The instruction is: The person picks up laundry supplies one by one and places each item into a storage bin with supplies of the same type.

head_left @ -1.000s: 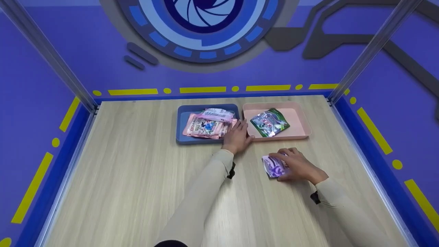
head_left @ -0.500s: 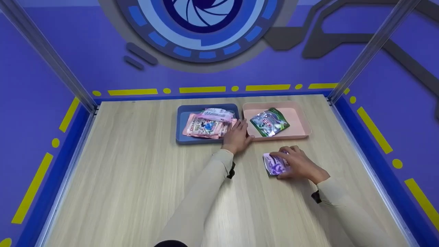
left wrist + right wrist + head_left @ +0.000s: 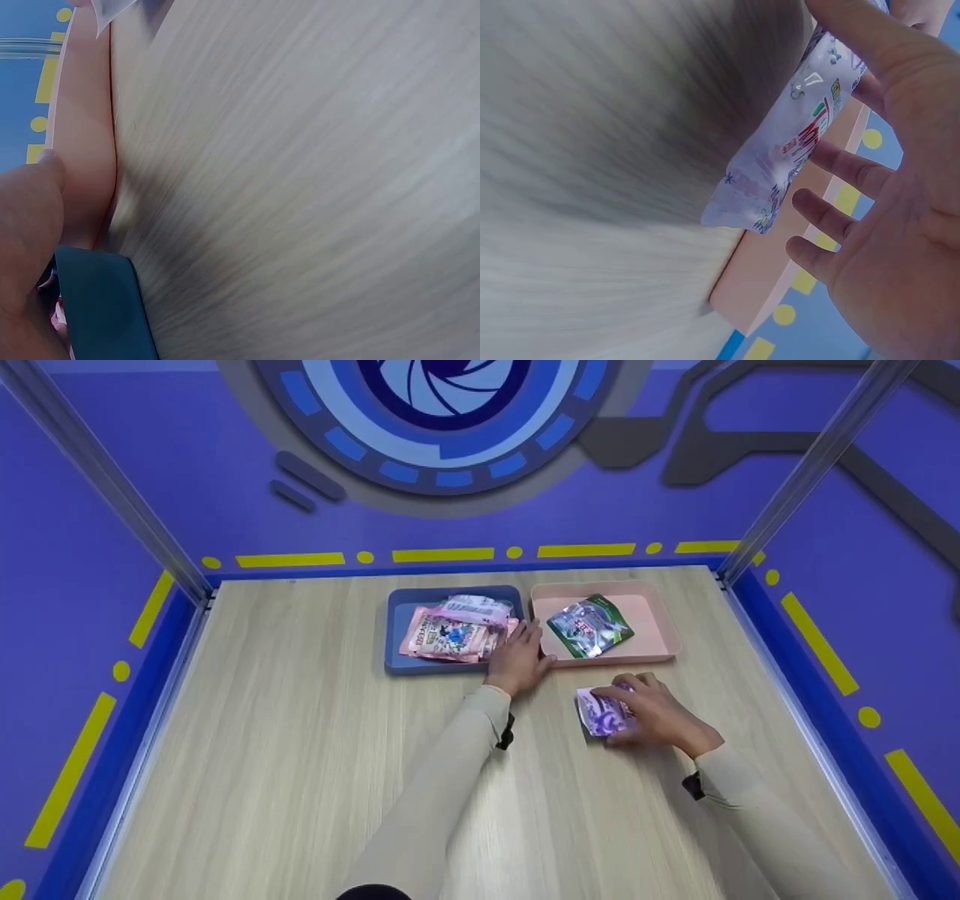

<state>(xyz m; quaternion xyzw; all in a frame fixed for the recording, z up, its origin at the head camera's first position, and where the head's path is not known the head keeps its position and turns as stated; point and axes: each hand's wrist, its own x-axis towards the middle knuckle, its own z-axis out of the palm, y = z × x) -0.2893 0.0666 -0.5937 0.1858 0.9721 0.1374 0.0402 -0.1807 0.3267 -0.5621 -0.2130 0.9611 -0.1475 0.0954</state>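
Observation:
My right hand (image 3: 651, 711) pinches a purple snack packet (image 3: 601, 715) between thumb and fingers, in front of the pink tray (image 3: 654, 622). In the right wrist view the packet (image 3: 791, 142) is pale with printed lettering, and the other fingers (image 3: 821, 217) spread away from it. My left hand (image 3: 519, 662) rests where the blue tray (image 3: 399, 622) and the pink tray meet, its fingers over the neighbouring rims. Pink packets (image 3: 444, 639) lie stacked in the blue tray, a barcoded one (image 3: 474, 610) on top. A green and silver pouch (image 3: 591, 627) lies in the pink tray.
Both trays stand side by side toward the back of the wooden table (image 3: 300, 750). A blue patterned wall (image 3: 187, 457) rises behind, and metal rails (image 3: 142, 742) run along the table's sides.
My right hand and the purple packet have shifted slightly toward the pink tray. My left hand and the trays stay where they were.

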